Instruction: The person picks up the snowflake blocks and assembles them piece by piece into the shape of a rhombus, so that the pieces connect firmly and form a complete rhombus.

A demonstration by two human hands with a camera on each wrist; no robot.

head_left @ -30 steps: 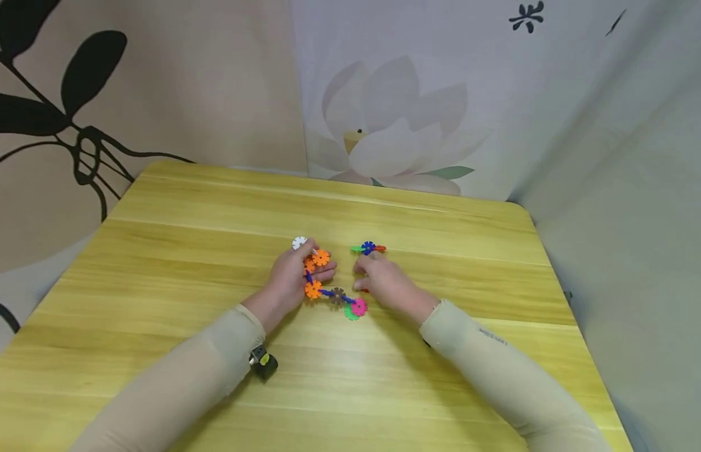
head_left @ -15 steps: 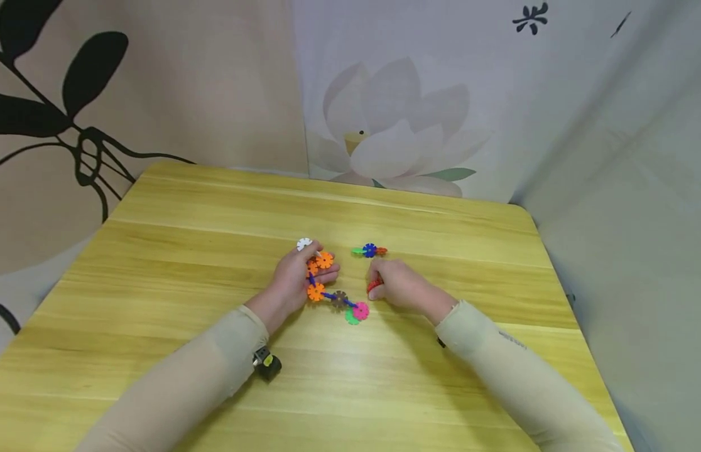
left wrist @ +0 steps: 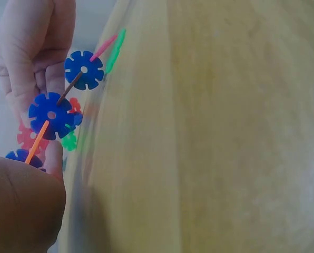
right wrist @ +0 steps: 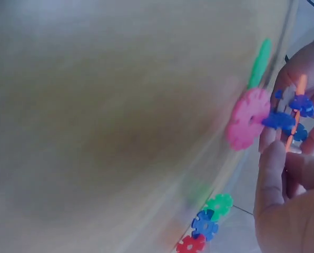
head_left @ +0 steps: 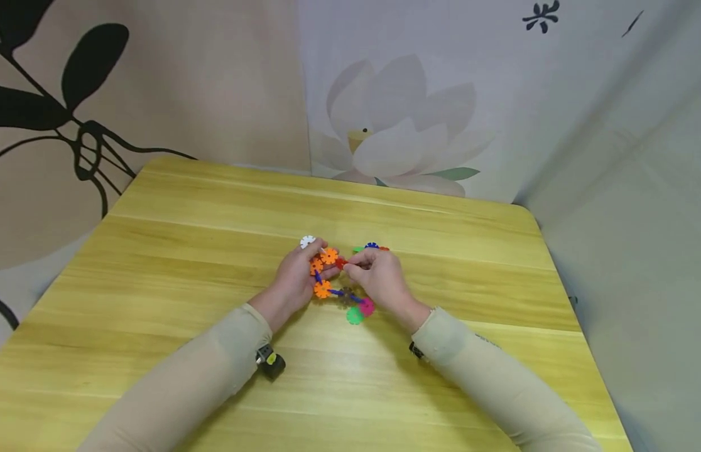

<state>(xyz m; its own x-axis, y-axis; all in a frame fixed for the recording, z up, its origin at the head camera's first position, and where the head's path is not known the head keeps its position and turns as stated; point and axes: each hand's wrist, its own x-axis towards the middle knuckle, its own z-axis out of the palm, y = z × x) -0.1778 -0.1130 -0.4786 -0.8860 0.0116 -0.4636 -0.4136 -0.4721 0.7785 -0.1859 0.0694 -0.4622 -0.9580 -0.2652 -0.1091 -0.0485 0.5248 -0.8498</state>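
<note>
My left hand (head_left: 294,276) holds a curved chain of interlocking plastic snowflake discs (head_left: 322,289), its thumb over the upper part. A white disc (head_left: 307,242) shows beyond the thumb; orange, blue and brown discs run down to a pink disc (right wrist: 248,119) and a green disc (head_left: 354,315) at the lower end. Between thumb and fingertips, my right hand (head_left: 387,282) pinches a red disc (head_left: 340,262), right at the edge of the upper orange disc (head_left: 329,255). In the left wrist view, blue discs (left wrist: 51,116) hang in front of the right hand.
Just behind my right hand, a short piece of joined green, blue and red discs (right wrist: 204,225) lies on the wooden table (head_left: 215,220). A patterned curtain (head_left: 243,81) stands along the table's far edge, and a plain one on the right.
My right hand draws back from the joined three-disc piece with a red disc in its fingers, then moves left to the chain. The left hand keeps holding the chain, almost in place.
</note>
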